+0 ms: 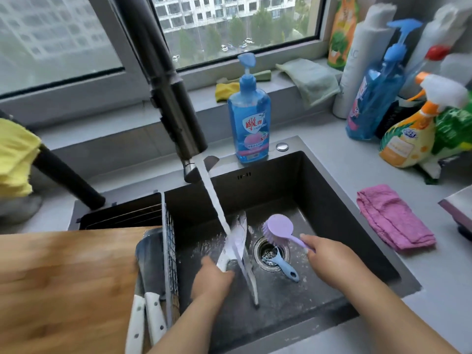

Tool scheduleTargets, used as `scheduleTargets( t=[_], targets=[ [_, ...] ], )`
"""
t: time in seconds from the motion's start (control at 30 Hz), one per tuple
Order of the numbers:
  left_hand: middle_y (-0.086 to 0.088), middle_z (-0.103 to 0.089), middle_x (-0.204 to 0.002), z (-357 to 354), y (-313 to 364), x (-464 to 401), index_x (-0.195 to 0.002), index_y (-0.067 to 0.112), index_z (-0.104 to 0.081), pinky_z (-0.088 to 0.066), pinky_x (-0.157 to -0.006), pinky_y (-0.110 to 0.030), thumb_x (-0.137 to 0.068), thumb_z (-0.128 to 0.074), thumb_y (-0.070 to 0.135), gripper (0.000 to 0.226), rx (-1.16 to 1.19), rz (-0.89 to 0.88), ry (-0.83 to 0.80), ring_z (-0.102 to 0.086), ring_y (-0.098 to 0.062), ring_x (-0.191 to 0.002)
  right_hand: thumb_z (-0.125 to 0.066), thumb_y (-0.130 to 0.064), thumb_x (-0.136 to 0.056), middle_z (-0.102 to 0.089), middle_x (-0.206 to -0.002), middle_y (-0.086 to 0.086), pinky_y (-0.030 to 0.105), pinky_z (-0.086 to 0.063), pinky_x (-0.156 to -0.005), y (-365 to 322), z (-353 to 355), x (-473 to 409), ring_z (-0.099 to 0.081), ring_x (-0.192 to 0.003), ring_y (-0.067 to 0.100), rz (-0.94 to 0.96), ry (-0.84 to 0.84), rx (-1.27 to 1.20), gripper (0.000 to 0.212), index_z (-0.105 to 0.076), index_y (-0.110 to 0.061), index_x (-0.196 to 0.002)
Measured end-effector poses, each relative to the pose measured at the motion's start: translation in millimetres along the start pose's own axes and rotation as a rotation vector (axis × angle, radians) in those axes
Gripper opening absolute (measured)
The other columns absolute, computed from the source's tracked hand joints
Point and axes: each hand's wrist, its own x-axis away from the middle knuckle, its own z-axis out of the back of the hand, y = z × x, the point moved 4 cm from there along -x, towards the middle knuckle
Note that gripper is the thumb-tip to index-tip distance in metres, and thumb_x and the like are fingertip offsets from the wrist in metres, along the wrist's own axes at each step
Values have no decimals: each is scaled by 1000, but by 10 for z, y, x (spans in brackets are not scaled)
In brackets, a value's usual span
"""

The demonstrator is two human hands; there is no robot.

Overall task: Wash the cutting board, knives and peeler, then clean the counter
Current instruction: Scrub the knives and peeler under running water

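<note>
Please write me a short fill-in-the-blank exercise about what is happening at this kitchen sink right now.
1. The left hand holds a knife under the running ____.
2. The right hand grips a brush coloured ____.
3. The blue peeler lies over the sink's ____.
4. On the counter to the right of the sink lies a folded cloth coloured ____.

Missing words: water; purple; drain; pink

Left hand (213, 278) holds knife (236, 242) under water; right hand (329, 259) grips brush (279, 229).
</note>
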Motion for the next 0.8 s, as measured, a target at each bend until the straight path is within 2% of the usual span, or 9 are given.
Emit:
scheduleTargets(
  t=[0.1,0.23,0.33,0.4,0.43,0.57,0.7,0.8],
  targets=[
    [1,-58,-84,71,35,236,-105,17,-41,-51,-66,-32,-80,-60,39,38,-86,-102,14,-63,-25,-80,-38,-21,-98,-65,-106,0,28,-45,-71,-180,5,158,-61,-90,21,72,-34,-13,34,-54,-29,-127],
    [-4,-63,-101,72,62,477,-97,17,-45,-43,-66,-31,-81,-62,38,32,-164,-154,-17,-62,-28,-93,-43,-21,-96,-66,-103,-1,25,-43,-65,-331,-168,323,-61,-87,18,124,-137,32,31,-61,-35,-117],
    [-4,-63,-99,64,54,561,-90,20,-43,-43,-60,-29,-79,-65,34,27,-108,-163,-23,-64,-27,-87,-42,-11,-95,-64,-120,2,25,-43,-72,-391,-322,333,-61,-101,21,101,-255,156,38,-57,-29,-125],
    [-4,-64,-95,104,56,589,-86,21,-43,-45,-59,-30,-79,-66,33,27,-73,-184,-5,-65,-26,-84,-42,-6,-95,-62,-114,5,25,-40,-69,-384,-320,262,-60,-111,26,76,-270,275,38,-54,-27,-124],
    [-4,-64,-94,122,62,595,-85,20,-43,-47,-61,-31,-78,-66,33,27,-64,-199,-2,-65,-26,-84,-43,-4,-94,-61,-110,6,25,-39,-67,-368,-292,213,-59,-112,26,71,-251,316,37,-52,-29,-120],
    [-3,-64,-85,143,80,626,-79,21,-44,-57,-65,-38,-71,-65,36,27,-45,-218,-34,-66,-26,-77,-46,-6,-95,-54,-132,8,27,-39,-76,-343,-238,149,-57,-106,25,18,-275,362,50,-45,-26,-141],
    [-3,-66,-85,111,141,667,-78,22,-45,-59,-67,-39,-66,-65,37,27,-45,-236,-51,-68,-26,-76,-41,-2,-93,-57,-129,7,29,-41,-75,-446,-273,252,-59,-107,25,84,-230,347,57,-41,-29,-143],
    [-4,-67,-84,116,195,682,-77,21,-45,-59,-66,-38,-67,-64,34,26,-50,-243,-48,-68,-26,-76,-47,-2,-92,-54,-133,8,34,-47,-83,-343,-151,101,-57,-110,26,-17,-172,335,61,-37,-26,-147]
  ],
)
